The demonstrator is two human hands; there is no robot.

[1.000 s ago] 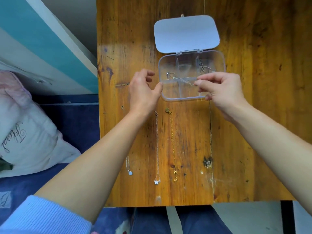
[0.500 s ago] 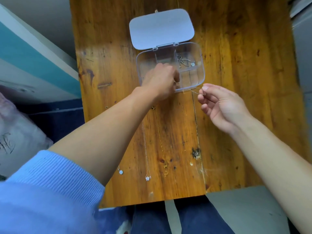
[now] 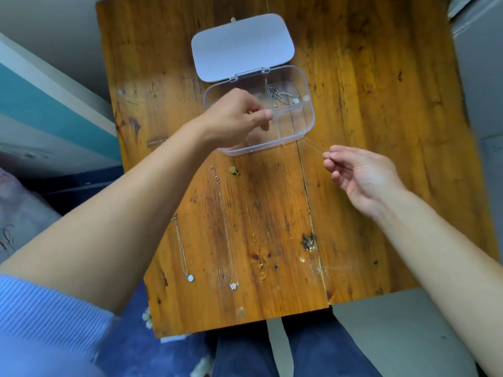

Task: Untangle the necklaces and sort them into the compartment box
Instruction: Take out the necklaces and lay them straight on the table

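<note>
Hands, two, bare. Left hand [image 3: 236, 115]: over the near-left part of the compartment box [image 3: 307, 123], fingers curled inward, thumb toward the index; whether it pinches the chain end cannot be told. Right hand [image 3: 356, 175]: just off the box's near-right corner, thumb and forefinger pinched on a fine chain [image 3: 313, 144] that runs, faint, from the fingertips toward the box wall.

Compartment box: clear, divided, lid [image 3: 242, 46] hinged open and lying flat toward the far edge of the worktop [image 3: 381, 104]. Far-right compartment: one silver necklace [image 3: 283, 96] already coiled inside.

Laid out straight on the worktop, between box and near edge, well apart from one another:
- silver necklace with pale pendant [image 3: 181, 248], leftmost, upper end under the left forearm;
- rose-toned necklace with butterfly-like pendant [image 3: 224, 227], middle;
- gold necklace with green stone [image 3: 250, 224], rightmost.

Step in hand, by judgement: feeding the fine chain into a near compartment. Next move calls for slack let in gradually, the chain settled inside one cell without crossing a divider, then a turn to the three laid-out pieces.

Hard to make out: the chain's far end and pendant; the left-hand compartments, covered by the hand; pendant details, small.
</note>
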